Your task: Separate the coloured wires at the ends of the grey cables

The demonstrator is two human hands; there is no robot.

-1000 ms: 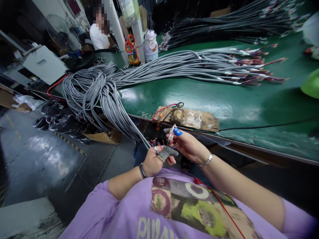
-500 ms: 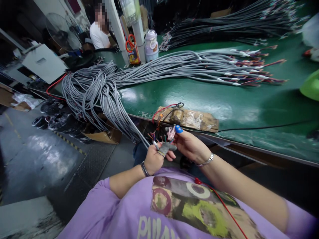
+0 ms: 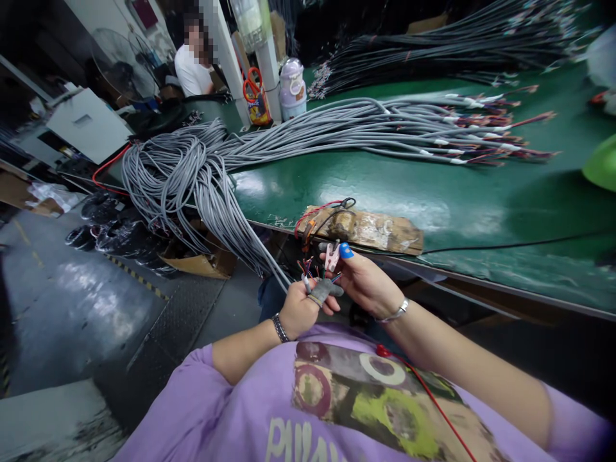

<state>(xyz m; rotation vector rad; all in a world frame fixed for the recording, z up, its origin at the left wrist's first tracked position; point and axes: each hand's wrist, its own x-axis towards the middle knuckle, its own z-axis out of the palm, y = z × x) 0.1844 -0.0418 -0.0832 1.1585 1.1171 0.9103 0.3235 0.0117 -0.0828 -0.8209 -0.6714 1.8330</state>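
My left hand is closed around the end of a grey cable, a grey finger cot on its thumb. Thin coloured wires fan out of that cable end. My right hand, a blue cot on its index finger, pinches a small pink clip tool just above the wires. Both hands are held close together in front of the table edge.
A big bundle of grey cables spills off the green table to the left. A taped brown block with red and black leads sits at the near edge. A person in white sits far back. Bottles stand by a post.
Both hands rose slightly and stayed together. The pink clip tool in my right hand tilted and opened over the coloured wire ends.
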